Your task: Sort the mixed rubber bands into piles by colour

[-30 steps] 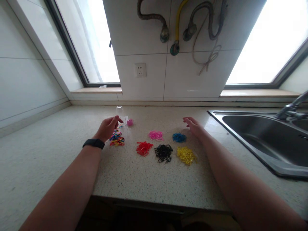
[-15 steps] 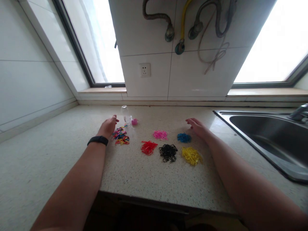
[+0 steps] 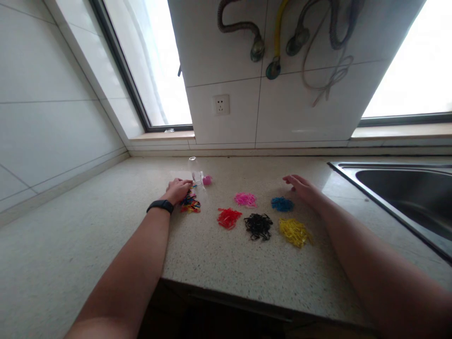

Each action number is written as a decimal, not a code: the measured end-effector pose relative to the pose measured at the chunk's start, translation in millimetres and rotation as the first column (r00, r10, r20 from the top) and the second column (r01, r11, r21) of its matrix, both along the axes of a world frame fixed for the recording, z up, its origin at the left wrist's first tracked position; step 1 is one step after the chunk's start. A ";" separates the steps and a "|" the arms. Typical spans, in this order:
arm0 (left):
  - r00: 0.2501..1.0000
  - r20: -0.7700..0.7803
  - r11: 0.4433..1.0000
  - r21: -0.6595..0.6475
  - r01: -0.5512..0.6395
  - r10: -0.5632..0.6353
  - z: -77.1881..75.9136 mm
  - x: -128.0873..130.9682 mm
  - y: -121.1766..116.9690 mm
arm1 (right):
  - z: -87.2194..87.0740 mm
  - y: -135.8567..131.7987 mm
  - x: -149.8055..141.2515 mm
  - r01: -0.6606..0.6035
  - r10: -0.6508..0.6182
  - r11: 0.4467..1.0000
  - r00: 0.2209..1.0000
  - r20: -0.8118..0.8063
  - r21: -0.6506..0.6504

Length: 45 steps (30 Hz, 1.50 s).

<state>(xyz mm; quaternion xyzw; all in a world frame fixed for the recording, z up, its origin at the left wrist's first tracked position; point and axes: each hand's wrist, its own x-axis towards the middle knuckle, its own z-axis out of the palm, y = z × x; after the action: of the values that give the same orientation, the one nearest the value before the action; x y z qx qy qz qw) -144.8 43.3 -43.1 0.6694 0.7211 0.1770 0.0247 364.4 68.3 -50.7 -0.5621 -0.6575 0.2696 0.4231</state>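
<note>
My left hand (image 3: 178, 189), with a dark band at its wrist, reaches over the far part of a mixed-colour pile of small rubber bands (image 3: 190, 205). Its fingers are stretched out and touch the pile; the undersides are hidden. My right hand (image 3: 299, 184) rests on the counter just behind and right of a blue rubber band pile (image 3: 282, 204), fingers loosely apart and holding nothing. Between the hands lie sorted piles of rubber bands: pink (image 3: 246, 199), red (image 3: 229, 218), black (image 3: 258, 226) and yellow (image 3: 295, 232).
A clear plastic bottle (image 3: 195, 170) stands behind the mixed pile, beside a pink cap-like piece (image 3: 207, 180). At the right, a steel sink (image 3: 395, 197) is set into the speckled counter (image 3: 219, 263). The tiled wall carries a socket (image 3: 221, 104) and hoses (image 3: 277, 42).
My left hand has come down onto the mixed pile from beside it, fingers extending over the bands. The right hand stays by the blue pile. The whole view has shifted left.
</note>
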 end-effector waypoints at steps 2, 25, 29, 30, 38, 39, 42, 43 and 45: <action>0.997 0.000 0.997 -0.010 -0.073 0.073 -2.4 1.1 -0.3 | 0.5 0.0 -0.6 0.000 0.000 1.000 1.000 0.006 -0.001; 0.993 0.062 0.993 0.068 0.095 -0.099 18.5 12.3 -14.3 | -0.1 1.2 -0.5 -0.014 0.015 1.000 0.999 0.037 -0.010; 0.967 0.160 0.977 0.116 0.181 -0.198 23.3 19.9 -19.5 | 1.4 -0.7 -2.3 -0.012 0.012 1.000 0.999 0.053 -0.006; 0.950 0.195 0.965 0.143 0.219 -0.244 24.5 22.5 -21.0 | 2.3 -1.7 -2.9 -0.010 0.011 1.000 0.998 0.060 -0.004; 0.835 0.365 0.908 0.244 0.340 -0.411 37.8 46.9 -36.5 | 0.9 -1.2 -1.5 -0.011 0.011 1.000 0.991 0.132 0.001; 0.818 0.388 0.902 0.256 0.348 -0.425 40.2 50.2 -39.2 | -0.1 -0.3 -1.2 -0.009 0.009 1.000 0.991 0.137 0.002; 0.764 0.445 0.881 0.299 0.365 -0.468 47.4 61.2 -48.6 | -1.1 0.7 -1.3 -0.008 0.008 1.000 0.989 0.147 -0.001; 0.749 0.457 0.875 0.315 0.368 -0.480 49.8 65.5 -52.2 | -0.7 0.2 -1.6 -0.006 0.006 1.000 0.989 0.147 -0.003; 0.721 0.478 0.862 0.347 0.369 -0.501 54.5 75.4 -60.3 | 0.8 -1.8 -2.6 -0.002 0.002 1.000 0.990 0.143 -0.005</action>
<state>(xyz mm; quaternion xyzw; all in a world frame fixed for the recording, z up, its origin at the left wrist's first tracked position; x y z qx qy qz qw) -69.4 -17.0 11.4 0.7384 0.4784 0.4329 0.1965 361.8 66.5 -49.9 -0.5804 -0.6862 0.2303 0.3733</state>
